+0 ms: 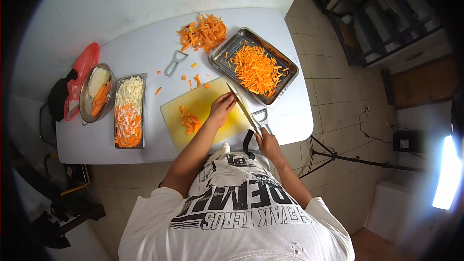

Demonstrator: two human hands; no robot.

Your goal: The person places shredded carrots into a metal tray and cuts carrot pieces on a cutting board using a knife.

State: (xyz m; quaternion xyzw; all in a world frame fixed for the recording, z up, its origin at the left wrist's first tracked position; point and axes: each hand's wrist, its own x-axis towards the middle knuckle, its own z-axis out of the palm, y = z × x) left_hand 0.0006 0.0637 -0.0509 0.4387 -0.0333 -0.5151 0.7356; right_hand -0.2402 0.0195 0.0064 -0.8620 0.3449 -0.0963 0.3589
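Knife (245, 111) in right hand (267, 143), yellow board (186, 101), slivered orange carrots (191, 122)

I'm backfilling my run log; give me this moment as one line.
left hand: fingers at knife blade | right hand: gripping knife handle | cutting board: carrot pieces | tray: carrot sticks
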